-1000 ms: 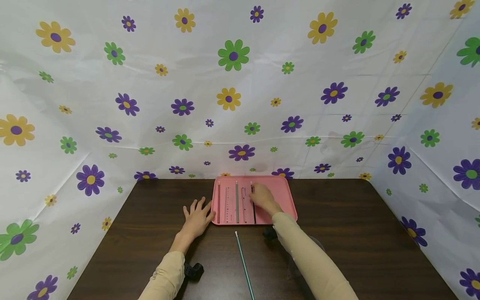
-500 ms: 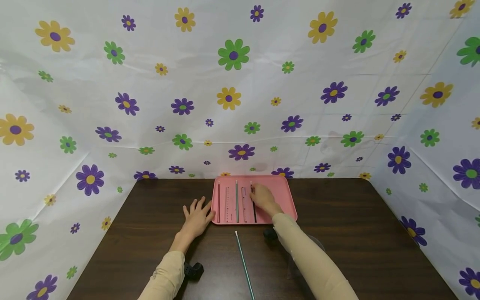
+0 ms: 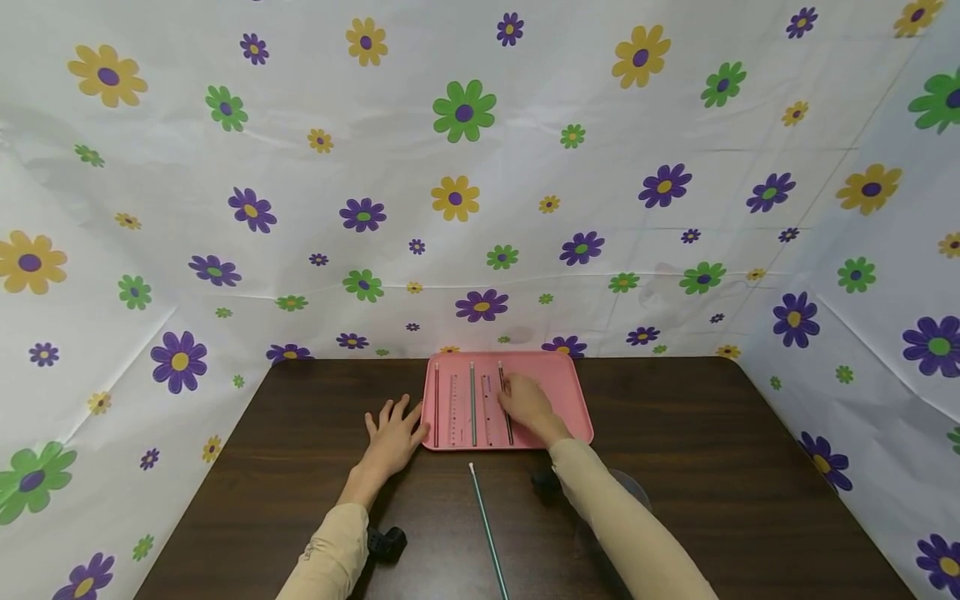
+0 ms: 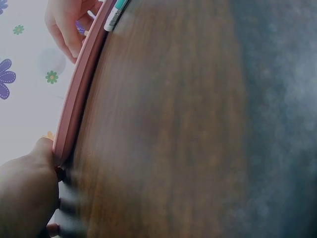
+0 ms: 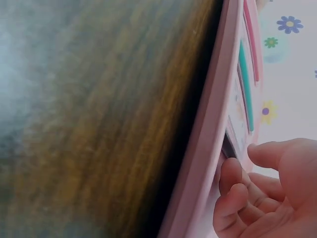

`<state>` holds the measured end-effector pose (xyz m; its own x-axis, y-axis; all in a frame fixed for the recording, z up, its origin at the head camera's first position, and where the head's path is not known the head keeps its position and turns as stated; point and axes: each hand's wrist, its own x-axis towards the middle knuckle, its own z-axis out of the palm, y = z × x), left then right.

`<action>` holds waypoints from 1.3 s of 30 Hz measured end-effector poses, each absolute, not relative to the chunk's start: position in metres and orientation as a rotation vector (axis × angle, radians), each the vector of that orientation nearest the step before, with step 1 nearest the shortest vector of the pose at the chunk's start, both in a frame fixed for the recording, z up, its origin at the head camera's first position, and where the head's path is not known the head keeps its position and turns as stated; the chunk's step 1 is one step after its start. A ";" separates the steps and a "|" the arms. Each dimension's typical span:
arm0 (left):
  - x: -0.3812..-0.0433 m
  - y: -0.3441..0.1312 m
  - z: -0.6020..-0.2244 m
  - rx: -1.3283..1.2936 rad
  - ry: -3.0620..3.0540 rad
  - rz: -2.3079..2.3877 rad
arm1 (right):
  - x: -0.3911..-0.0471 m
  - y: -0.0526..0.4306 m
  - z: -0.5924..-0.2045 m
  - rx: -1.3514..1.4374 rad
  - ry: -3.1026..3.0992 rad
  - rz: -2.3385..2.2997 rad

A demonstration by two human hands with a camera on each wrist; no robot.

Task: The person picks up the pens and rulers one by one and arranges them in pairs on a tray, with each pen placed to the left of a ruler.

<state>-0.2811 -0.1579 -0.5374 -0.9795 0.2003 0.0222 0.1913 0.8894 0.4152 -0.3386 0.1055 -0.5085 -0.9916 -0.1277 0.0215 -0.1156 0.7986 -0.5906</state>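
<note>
A flower-print backdrop [image 3: 517, 158] stands behind a dark wood-grain table [image 3: 697, 450]. Two arms in cream sleeves reach forward over it, the left sleeve [image 3: 330, 546] shorter in view than the right sleeve [image 3: 633, 529]. Between them, at the far edge, lies a pink tray [image 3: 558, 400].

The left hand [image 3: 392, 433] lies palm down, fingers spread and grasping nothing, its thumb against the tray's near left corner. The right hand [image 3: 527, 404] reaches into the tray with fingers bent at the dark pencil [image 3: 509, 427]; whether it pinches the pencil or only touches it, I cannot tell.

Left of that pencil, roughly parallel in the tray, lie a second ruler [image 3: 488, 408], a teal pencil [image 3: 473, 404], a clear ruler [image 3: 453, 408] and a red pencil [image 3: 437, 404]. A loose teal pencil [image 3: 487, 527] slants across the table in front.

The right wrist view alone shows a gap between thumb tip and index fingertip; the left wrist view shows markings beside the loose pencil's white eraser [image 4: 108, 26].
</note>
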 end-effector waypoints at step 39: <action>-0.281 -0.157 -0.539 0.320 3.046 0.662 | -0.273 0.130 -0.491 -0.461 3.008 -0.944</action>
<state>-0.2811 -0.1575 -0.5391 -0.9790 0.2006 0.0349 0.1970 0.8899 0.4114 -0.2728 0.1302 -0.4908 -0.9571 -0.2600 0.1282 -0.2866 0.7827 -0.5525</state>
